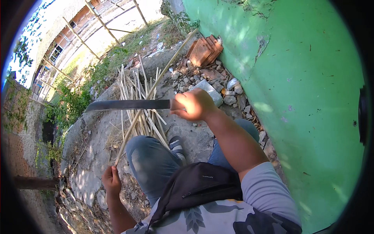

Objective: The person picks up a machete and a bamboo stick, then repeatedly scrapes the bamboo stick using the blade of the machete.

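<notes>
My right hand (195,105) is closed round the handle of a machete (130,105), whose long dark blade points left across the view. The blade is held above a long, pale bamboo strip (165,75). Low on the left, my left hand (112,180) grips the near end of that strip, which slants up and away to the right. Beneath the strip and the blade, a loose pile of split bamboo strips (134,87) lies on the ground beyond my left knee.
A green wall (296,97) rises close on my right. Rubble (230,91) and stacked orange roof tiles (205,50) lie along its foot. Green plants (70,105) grow at the left, with a bamboo pole frame (91,33) farther back. My bent knees flank a sandalled foot (176,146).
</notes>
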Demonstrator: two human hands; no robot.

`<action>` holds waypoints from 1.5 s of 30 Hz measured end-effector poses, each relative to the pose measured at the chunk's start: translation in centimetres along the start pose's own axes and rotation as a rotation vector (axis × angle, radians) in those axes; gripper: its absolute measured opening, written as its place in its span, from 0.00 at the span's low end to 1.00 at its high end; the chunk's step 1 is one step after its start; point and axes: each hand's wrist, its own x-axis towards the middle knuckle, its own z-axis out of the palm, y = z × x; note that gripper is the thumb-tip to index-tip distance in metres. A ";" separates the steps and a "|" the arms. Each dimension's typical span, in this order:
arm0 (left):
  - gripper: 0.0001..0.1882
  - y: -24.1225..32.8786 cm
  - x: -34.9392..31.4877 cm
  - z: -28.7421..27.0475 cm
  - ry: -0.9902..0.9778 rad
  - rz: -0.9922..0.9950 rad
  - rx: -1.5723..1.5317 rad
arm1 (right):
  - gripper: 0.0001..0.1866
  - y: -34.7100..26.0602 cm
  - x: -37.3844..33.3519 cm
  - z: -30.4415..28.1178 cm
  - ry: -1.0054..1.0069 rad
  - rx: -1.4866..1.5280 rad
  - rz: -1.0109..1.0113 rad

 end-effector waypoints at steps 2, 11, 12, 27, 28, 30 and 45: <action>0.23 0.9 0.3 -2.1 0.006 0.007 0.028 | 0.20 1.8 -0.6 -1.1 0.102 0.120 0.170; 0.22 3.2 0.9 -1.7 0.032 0.088 0.064 | 0.19 4.5 -1.3 0.6 0.419 0.194 0.491; 0.24 3.4 1.3 -0.9 0.013 0.046 0.054 | 0.19 3.5 -1.3 0.8 0.316 0.170 0.401; 0.21 6.7 4.6 -8.0 0.125 0.177 0.442 | 0.28 9.1 -2.3 -1.2 0.455 0.180 0.832; 0.17 8.5 5.3 -8.2 0.123 0.176 0.539 | 0.29 9.3 -2.4 -1.2 0.539 0.204 0.830; 0.15 11.6 7.3 -7.0 0.250 0.436 0.664 | 0.26 8.6 -2.1 -1.1 0.571 0.281 0.785; 0.11 29.1 16.3 3.8 -0.070 1.143 0.816 | 0.18 0.8 -1.1 1.7 0.191 1.210 0.516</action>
